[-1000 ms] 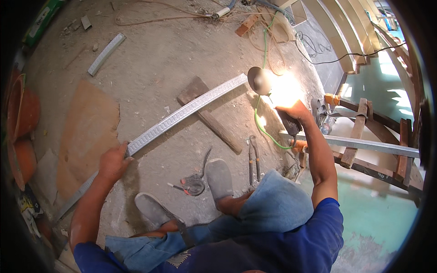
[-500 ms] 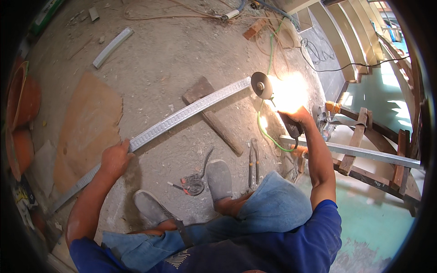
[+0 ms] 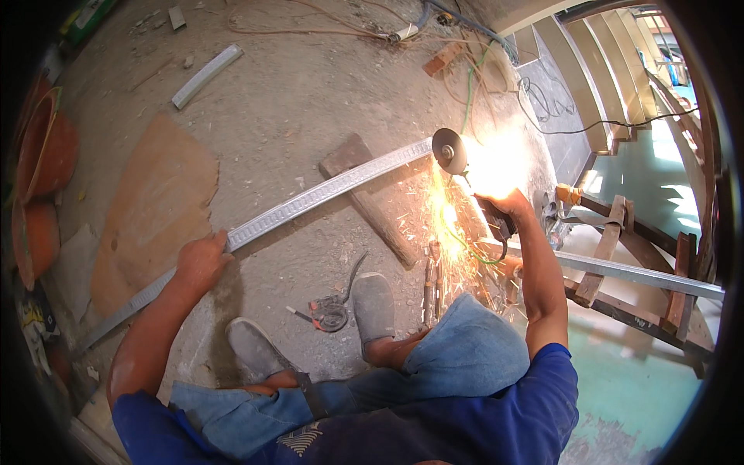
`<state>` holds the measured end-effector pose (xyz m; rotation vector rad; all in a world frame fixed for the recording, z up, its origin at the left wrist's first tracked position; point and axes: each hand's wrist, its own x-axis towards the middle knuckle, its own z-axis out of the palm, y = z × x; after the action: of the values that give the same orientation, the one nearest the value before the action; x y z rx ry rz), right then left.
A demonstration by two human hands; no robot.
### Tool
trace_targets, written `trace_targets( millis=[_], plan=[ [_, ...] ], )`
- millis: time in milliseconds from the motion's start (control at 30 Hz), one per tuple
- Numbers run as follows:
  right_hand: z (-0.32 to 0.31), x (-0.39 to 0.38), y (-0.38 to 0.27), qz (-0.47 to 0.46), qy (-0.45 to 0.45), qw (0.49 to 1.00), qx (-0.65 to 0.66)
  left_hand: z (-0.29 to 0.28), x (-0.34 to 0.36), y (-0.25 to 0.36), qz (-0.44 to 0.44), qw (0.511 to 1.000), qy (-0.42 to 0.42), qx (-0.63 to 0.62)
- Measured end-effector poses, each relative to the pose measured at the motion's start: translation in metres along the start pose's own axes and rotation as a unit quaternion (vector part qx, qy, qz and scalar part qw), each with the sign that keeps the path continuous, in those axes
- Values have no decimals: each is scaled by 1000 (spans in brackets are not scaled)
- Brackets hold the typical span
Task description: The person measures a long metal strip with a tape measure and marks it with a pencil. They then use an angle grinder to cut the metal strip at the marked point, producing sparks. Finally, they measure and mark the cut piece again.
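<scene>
My left hand (image 3: 203,263) is closed around a long silver perforated metal channel (image 3: 310,195), which slants from lower left up to the middle. In my right hand (image 3: 508,204) is an angle grinder (image 3: 496,220), its dark disc (image 3: 449,151) against the channel's upper right end. A stream of orange sparks (image 3: 445,221) falls from the disc toward my right knee. White glare hides most of the grinder's body and part of my fingers. Under the channel lies a T-shaped wooden piece (image 3: 381,225), its head partly covered.
Pincers (image 3: 431,291) lie beneath the sparks, near a dark coiled item with red parts (image 3: 329,315). A short metal offcut (image 3: 207,76) and brown sheet (image 3: 159,209) are farther left. Orange buckets (image 3: 48,155) stand at the left edge. Cords (image 3: 310,31) cross the far floor; a wooden frame (image 3: 620,271) is at right.
Sparks now stream down from the disc, where earlier there was only glare and a small bright patch. The view has shifted slightly; both hands keep their holds.
</scene>
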<state>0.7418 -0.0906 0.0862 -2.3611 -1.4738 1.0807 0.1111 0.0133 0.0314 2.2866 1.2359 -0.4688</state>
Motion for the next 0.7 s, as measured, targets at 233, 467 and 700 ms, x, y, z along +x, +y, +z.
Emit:
trace_targets(
  millis=[233, 467, 700],
  plan=[
    [0, 5, -4, 13, -4, 997, -78, 3, -3, -4, 9, 1000, 15, -5],
    [-1, 8, 6, -11, -6, 997, -80, 6, 0, -6, 10, 1000, 8, -1],
    [1, 3, 8, -38, -11, 999, -7, 6, 0, -6, 18, 1000, 22, -5]
  ],
)
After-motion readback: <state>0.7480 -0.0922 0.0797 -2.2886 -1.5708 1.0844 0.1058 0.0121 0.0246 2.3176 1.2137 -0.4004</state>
